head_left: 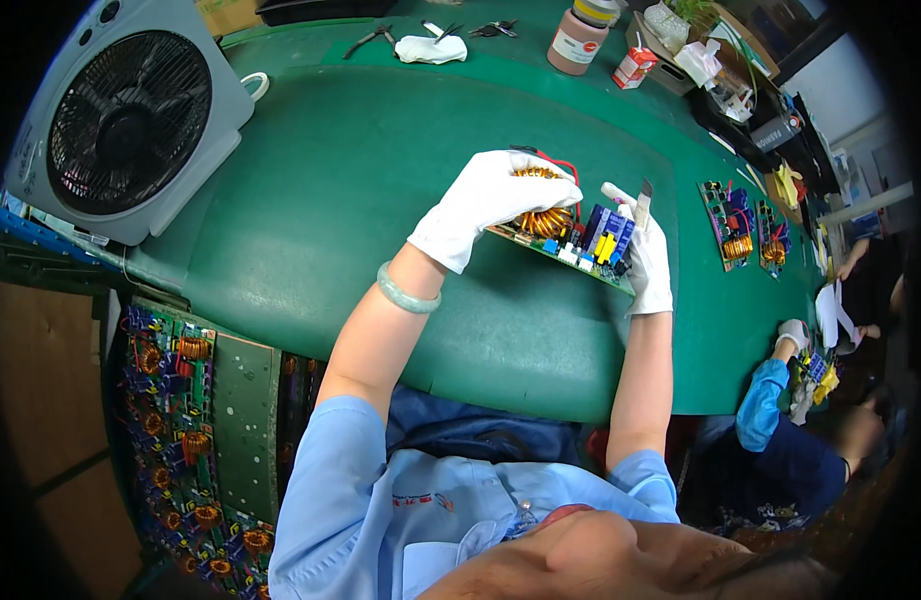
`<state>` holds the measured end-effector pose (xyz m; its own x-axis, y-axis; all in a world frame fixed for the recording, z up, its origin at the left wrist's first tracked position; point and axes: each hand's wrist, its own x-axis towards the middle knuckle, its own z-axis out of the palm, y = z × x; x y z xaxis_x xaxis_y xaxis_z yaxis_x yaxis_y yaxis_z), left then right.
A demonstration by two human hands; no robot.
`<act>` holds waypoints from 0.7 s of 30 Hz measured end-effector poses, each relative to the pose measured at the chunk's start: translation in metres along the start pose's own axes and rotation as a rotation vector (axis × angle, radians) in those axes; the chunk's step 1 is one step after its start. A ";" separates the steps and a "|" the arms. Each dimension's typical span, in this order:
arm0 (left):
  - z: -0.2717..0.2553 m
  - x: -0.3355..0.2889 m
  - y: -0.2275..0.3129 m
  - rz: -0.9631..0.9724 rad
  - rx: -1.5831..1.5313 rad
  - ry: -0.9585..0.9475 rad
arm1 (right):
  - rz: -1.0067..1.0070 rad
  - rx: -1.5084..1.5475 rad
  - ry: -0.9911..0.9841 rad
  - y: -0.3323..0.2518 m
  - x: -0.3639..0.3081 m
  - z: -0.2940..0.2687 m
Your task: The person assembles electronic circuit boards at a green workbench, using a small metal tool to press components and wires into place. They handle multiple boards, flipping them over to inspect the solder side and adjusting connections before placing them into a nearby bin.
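A green circuit board [571, 252] with a copper coil, blue and yellow parts and red wires is held tilted above the green mat. My left hand [486, 200], in a white glove, grips its left end over the coil. My right hand [646, 255], also gloved, holds the board's right end and pinches a small flat metal tool [644, 192] that sticks up above the fingers. A pale green bangle [406, 292] sits on my left wrist.
A grey box fan [131, 115] stands at the far left. Two more boards [746, 225] lie on the green mat [361, 180] to the right. A brown jar [579, 40], cloth and pliers are at the back. A tray of boards [181, 430] is at lower left. Another person's gloved hand [793, 333] works at the right.
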<state>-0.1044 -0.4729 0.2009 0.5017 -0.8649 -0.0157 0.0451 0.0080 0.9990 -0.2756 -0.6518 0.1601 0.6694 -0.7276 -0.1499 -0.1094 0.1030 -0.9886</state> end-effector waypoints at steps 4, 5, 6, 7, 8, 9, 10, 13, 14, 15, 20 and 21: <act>-0.001 -0.003 0.004 0.032 0.010 0.002 | -0.020 0.000 0.005 0.000 -0.002 0.000; 0.000 -0.004 0.004 0.042 -0.006 -0.008 | -0.018 0.012 0.010 -0.001 -0.002 0.001; 0.000 -0.004 0.005 0.020 0.004 -0.001 | -0.017 0.027 0.013 -0.001 -0.001 0.003; 0.000 -0.003 0.005 -0.001 0.013 0.006 | -0.016 0.042 0.016 -0.001 -0.001 0.003; 0.000 -0.003 0.005 -0.022 0.023 0.013 | -0.007 0.037 0.005 -0.001 -0.001 0.003; 0.000 -0.002 0.005 -0.020 0.018 0.009 | -0.002 0.034 -0.004 -0.001 -0.001 0.001; 0.001 -0.002 0.004 -0.012 0.011 0.010 | 0.004 0.030 -0.014 -0.002 -0.001 -0.001; 0.003 -0.003 0.003 -0.016 -0.001 0.021 | 0.031 0.042 -0.011 0.003 0.002 -0.003; 0.002 -0.003 0.006 -0.010 0.021 0.014 | 0.035 0.043 -0.006 0.001 0.001 -0.001; 0.003 -0.005 0.010 -0.008 0.036 0.007 | 0.051 0.016 -0.012 -0.005 -0.003 -0.001; 0.004 -0.005 0.004 -0.015 -0.002 0.028 | 0.054 -0.007 -0.023 -0.004 -0.005 -0.002; 0.005 -0.004 0.003 0.001 0.039 0.031 | 0.054 -0.013 -0.020 -0.004 -0.006 -0.003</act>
<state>-0.1104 -0.4718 0.2046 0.5279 -0.8492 -0.0156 0.0108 -0.0116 0.9999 -0.2819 -0.6497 0.1648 0.6771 -0.7072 -0.2034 -0.1553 0.1328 -0.9789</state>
